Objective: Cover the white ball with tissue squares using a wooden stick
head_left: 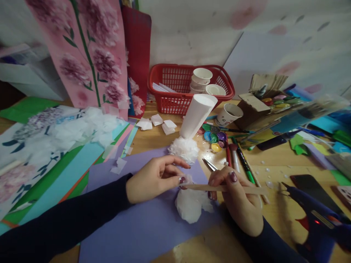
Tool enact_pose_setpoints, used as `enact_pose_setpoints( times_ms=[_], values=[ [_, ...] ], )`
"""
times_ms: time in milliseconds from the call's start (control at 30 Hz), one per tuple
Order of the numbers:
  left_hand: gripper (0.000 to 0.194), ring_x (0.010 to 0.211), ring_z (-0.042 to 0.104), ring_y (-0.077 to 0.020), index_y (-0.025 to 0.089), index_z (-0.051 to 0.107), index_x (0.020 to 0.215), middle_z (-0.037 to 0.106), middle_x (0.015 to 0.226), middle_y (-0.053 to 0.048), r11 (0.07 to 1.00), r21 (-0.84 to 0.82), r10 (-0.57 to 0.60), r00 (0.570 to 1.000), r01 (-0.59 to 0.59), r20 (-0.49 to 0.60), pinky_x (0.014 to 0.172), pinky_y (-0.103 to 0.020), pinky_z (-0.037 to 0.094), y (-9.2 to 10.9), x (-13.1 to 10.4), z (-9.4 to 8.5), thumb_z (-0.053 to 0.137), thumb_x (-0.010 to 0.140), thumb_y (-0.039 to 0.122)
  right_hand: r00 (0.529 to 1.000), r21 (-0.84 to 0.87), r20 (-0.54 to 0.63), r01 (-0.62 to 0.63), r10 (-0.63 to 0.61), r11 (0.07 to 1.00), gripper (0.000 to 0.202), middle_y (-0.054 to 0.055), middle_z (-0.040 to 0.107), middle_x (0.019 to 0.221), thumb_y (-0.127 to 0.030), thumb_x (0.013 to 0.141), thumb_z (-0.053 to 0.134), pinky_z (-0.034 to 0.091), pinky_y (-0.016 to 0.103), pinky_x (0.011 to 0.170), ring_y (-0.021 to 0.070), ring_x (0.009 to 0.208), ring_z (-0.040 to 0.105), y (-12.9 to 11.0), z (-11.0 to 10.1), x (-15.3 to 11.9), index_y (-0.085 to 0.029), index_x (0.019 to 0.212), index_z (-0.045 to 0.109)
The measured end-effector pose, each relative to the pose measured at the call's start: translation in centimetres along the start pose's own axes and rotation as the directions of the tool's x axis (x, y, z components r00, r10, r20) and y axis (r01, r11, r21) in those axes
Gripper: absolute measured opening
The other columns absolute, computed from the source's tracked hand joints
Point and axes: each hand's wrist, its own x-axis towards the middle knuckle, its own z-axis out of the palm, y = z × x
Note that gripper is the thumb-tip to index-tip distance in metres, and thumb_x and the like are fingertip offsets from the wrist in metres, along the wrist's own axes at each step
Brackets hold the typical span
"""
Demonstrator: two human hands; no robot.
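Note:
In my right hand (238,197) I grip a thin flat wooden stick (252,190) that points left. My left hand (156,179) is at the stick's far end, thumb and forefinger apart. A small wisp of white tissue (188,179) shows there; whether my left fingers touch it I cannot tell. Below the stick, a crumpled white tissue puff (189,206) rests on purple paper (131,226). A ruffled white paper pompom (183,149) lies just beyond my left fingers. Pointed metal tips (210,164) show by my right fingers; the rest is hidden.
A red basket (170,104) with paper cups stands behind a white paper roll (197,115) and paint pots (215,137). Brushes and markers lie on the right, near a blue glue gun (315,212) with a red light and a dark phone (318,191). Tissue squares (168,126) lie left.

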Motion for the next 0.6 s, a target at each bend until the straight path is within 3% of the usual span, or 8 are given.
enact_pose_setpoints(
  times_ms=[167, 267, 433, 600],
  values=[
    [0.023, 0.082, 0.069, -0.0178, 0.014, 0.059, 0.106, 0.068, 0.078, -0.002, 1.000, -0.006, 0.019, 0.996, -0.019, 0.091, 0.079, -0.029, 0.048, 0.2, -0.2, 0.0, 0.058, 0.083, 0.018, 0.999, -0.009, -0.035, -0.038, 0.038, 0.999, 0.041, 0.001, 0.059, 0.054, -0.043, 0.095, 0.048, 0.043, 0.023, 0.047, 0.0108, 0.047, 0.053, 0.1, 0.0, 0.2, -0.017, 0.068, 0.063],
    [0.027, 0.083, 0.069, -0.0175, 0.016, 0.058, 0.107, 0.069, 0.081, -0.002, 0.999, -0.046, 0.027, 0.992, -0.022, 0.123, 0.079, -0.029, 0.048, 0.0, -0.2, -0.1, 0.063, 0.081, 0.020, 0.997, -0.004, -0.060, -0.048, 0.047, 0.999, 0.042, 0.001, 0.059, 0.052, -0.044, 0.094, 0.049, 0.043, 0.023, 0.046, 0.0114, 0.046, 0.054, 0.1, -0.1, 0.3, -0.017, 0.065, 0.064],
    [0.031, 0.078, 0.068, -0.0149, 0.015, 0.055, 0.108, 0.068, 0.078, 0.000, 0.996, -0.079, 0.039, 0.991, -0.030, 0.124, 0.079, -0.029, 0.048, -0.3, -0.2, -0.2, 0.064, 0.079, 0.016, 0.982, 0.110, -0.169, -0.061, 0.079, 0.992, 0.042, 0.000, 0.054, 0.047, -0.048, 0.090, 0.052, 0.041, 0.024, 0.043, 0.0126, 0.044, 0.051, -0.2, -0.2, 0.8, -0.018, 0.063, 0.063],
    [0.030, 0.080, 0.066, -0.0138, 0.015, 0.055, 0.110, 0.069, 0.081, -0.001, 0.996, 0.028, 0.084, 0.991, -0.088, 0.102, 0.078, -0.026, 0.048, -0.1, -0.4, -0.3, 0.062, 0.080, 0.015, 0.958, 0.151, -0.261, -0.076, 0.114, 0.986, 0.038, -0.001, 0.050, 0.042, -0.047, 0.082, 0.061, 0.038, 0.023, 0.038, 0.0120, 0.041, 0.047, -0.4, -0.3, 1.3, -0.019, 0.056, 0.061]
  ],
)
